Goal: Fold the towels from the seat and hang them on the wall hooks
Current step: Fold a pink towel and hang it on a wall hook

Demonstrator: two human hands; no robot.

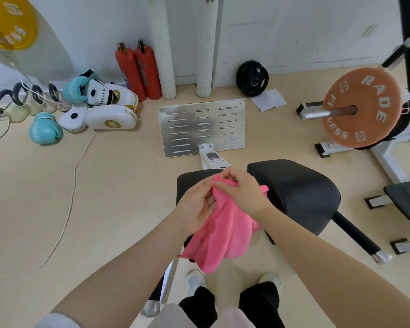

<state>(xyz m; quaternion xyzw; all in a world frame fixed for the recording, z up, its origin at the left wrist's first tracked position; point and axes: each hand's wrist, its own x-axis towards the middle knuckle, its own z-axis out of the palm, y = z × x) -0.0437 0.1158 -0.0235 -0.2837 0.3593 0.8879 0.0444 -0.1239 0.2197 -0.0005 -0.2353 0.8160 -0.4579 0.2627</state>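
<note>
A pink towel [219, 235] hangs bunched in front of me, above the gap between two black seat pads. My left hand [195, 207] holds its left side with the palm turned up. My right hand [240, 188] pinches the towel's top edge from above. The towel's lower end droops toward my shoes. The left black seat pad [187, 183] is mostly hidden behind my hands; the right black seat pad [298, 192] is bare. No wall hooks are in view.
A perforated metal footplate [201, 127] lies ahead on the floor. Two red fire extinguishers [139, 69] stand by the wall. Boxing gloves and pads [97, 105] lie at the left, a weight plate [362, 107] on a bar at the right. A white cable [69, 204] crosses the floor.
</note>
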